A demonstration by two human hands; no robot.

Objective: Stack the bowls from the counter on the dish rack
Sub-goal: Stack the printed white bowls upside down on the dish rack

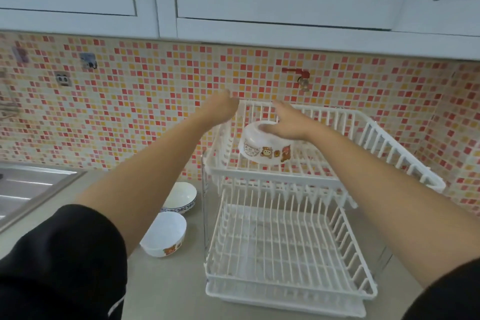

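Right grip rests atop inverted bowl on rack's upper tier.

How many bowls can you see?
3. A white cartoon-bear bowl upside down on the rack's top tier under the right hand; a blue-rimmed white bowl and another white bear bowl on the counter.

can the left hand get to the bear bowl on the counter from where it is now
Probably yes. The left hand is empty up by the rack, and the bear bowl sits open on the counter under that forearm, nothing covering it.
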